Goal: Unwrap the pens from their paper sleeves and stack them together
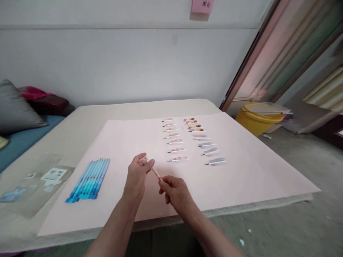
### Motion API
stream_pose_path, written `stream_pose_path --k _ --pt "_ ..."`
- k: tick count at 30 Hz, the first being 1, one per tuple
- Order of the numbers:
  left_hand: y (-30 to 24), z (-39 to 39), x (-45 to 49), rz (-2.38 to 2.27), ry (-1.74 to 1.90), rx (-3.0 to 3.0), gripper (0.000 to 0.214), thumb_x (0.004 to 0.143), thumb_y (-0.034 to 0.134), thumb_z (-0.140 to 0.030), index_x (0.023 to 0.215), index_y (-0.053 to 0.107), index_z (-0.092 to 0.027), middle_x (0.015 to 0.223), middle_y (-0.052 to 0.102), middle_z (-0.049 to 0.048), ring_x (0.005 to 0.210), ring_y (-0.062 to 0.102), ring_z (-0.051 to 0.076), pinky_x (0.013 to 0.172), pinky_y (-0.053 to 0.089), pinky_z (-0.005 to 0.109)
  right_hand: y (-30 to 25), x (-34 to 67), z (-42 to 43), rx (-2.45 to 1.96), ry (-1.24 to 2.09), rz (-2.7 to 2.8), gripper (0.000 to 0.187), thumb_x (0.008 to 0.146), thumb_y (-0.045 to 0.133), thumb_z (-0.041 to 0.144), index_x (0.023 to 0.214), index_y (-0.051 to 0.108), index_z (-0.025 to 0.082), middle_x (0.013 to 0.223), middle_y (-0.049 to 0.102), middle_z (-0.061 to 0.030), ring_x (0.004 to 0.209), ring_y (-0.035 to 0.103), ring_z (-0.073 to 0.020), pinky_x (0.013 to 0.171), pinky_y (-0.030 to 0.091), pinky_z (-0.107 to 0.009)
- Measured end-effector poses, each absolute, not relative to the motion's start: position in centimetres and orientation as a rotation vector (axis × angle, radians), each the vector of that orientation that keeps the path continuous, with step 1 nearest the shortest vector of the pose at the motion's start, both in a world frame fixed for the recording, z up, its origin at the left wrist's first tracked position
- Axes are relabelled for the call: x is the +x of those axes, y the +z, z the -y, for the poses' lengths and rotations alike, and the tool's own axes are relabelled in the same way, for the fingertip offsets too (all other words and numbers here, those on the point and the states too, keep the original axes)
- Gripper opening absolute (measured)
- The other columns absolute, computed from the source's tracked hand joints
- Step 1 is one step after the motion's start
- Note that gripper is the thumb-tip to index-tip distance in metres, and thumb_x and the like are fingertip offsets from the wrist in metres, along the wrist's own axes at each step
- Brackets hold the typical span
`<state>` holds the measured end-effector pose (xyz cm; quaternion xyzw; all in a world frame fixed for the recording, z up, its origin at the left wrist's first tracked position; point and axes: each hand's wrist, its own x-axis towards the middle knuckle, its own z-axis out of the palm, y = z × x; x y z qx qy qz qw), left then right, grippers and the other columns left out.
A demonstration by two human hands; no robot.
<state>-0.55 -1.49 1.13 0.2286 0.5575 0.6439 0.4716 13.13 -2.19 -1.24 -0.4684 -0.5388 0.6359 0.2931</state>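
Observation:
A slim pale pen (155, 172) with reddish-orange markings slants between my hands above the pink sheet. My left hand (136, 175) pinches its upper end with thumb and fingers. Around the lower end, my right hand (175, 191) is closed, hiding that end. Beyond my hands lies a column of white pen parts (177, 159) with dark tips and red-patterned pieces beside them. To its right runs a second column, with greyish pieces (215, 161) nearer me and brown ones (194, 126) farther off. Several blue pens (89, 178) lie side by side left of my left hand.
The pink sheet (254, 171) covers much of a cream-coloured table (128, 110). Clear plastic packaging (34, 185) lies at the left. A grey cushion (18, 107) is farther left, and a yellow bucket (252, 119) stands on the floor at right. A white wall rises behind.

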Motion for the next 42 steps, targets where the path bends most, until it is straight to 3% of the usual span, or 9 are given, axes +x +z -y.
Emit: stream_pose_path --k 4,11,18,26,33,39,42 --pt "1.22 1.44 -0.59 -1.275 1.596 0.543 0.064 0.063 0.073 -0.019 0.120 0.047 -0.012 0.076 0.062 0.0030 0.079 0.060 0.015 0.082 0.045 0.034 -0.92 13.20 2.33 -1.197 1.820 1.315 0.021 0.076 0.054 0.032 0.066 0.058 0.014 0.057 0.056 0.0013 0.034 0.039 -0.0037 0.035 0.023 -0.019" --pt "1.51 1.61 -0.62 -1.168 1.558 0.523 0.070 0.067 0.069 -0.018 0.129 0.039 -0.013 0.084 0.066 0.0092 0.085 0.062 0.019 0.086 0.044 0.038 -0.37 13.28 2.52 -1.112 1.989 1.112 0.023 0.075 0.057 0.034 0.076 0.061 0.012 0.058 0.056 0.0007 0.035 0.036 -0.0031 0.035 0.017 -0.019" --pt "1.40 1.68 -0.22 -1.314 1.649 0.533 0.066 0.062 0.073 -0.021 0.122 0.046 -0.013 0.059 0.052 -0.0058 0.071 0.058 0.012 0.082 0.044 0.033 -0.82 12.99 2.47 -1.135 1.956 1.136 0.023 0.073 0.059 0.036 0.074 0.060 0.012 0.056 0.056 0.0013 0.033 0.036 -0.0032 0.035 0.016 -0.020" --pt "1.51 1.58 -0.40 -1.202 1.582 0.478 0.077 0.067 0.070 -0.016 0.134 0.032 -0.012 0.083 0.066 0.0106 0.084 0.063 0.021 0.084 0.046 0.039 -0.77 13.22 2.49 -1.106 2.010 1.075 0.027 0.072 0.061 0.039 0.076 0.059 0.012 0.056 0.056 0.0015 0.034 0.035 -0.0028 0.035 0.015 -0.020" --pt "1.35 1.74 -0.44 -1.343 1.615 0.536 0.063 0.064 0.073 -0.022 0.121 0.046 -0.013 0.059 0.051 -0.0050 0.074 0.059 0.014 0.080 0.047 0.033 -1.01 12.87 2.54 -1.195 1.882 1.226 0.025 0.074 0.057 0.038 0.072 0.059 0.014 0.054 0.055 0.0030 0.032 0.035 -0.0030 0.035 0.019 -0.020" --pt "1.36 1.60 -0.48 -1.225 1.583 0.529 0.072 0.067 0.070 -0.018 0.130 0.036 -0.013 0.076 0.064 0.0062 0.080 0.062 0.018 0.083 0.047 0.038 -0.70 13.23 2.64 -1.167 1.936 1.158 0.026 0.072 0.059 0.040 0.075 0.059 0.013 0.055 0.055 0.0027 0.034 0.036 -0.0037 0.035 0.020 -0.020" --pt "1.22 1.51 -0.52 -1.239 1.571 0.523 0.070 0.066 0.071 -0.019 0.128 0.040 -0.013 0.079 0.064 0.0066 0.083 0.062 0.018 0.083 0.046 0.037 -0.76 13.15 2.54 -1.191 1.897 1.183 0.027 0.072 0.059 0.040 0.074 0.060 0.013 0.056 0.056 0.0025 0.034 0.037 -0.0037 0.035 0.020 -0.020"
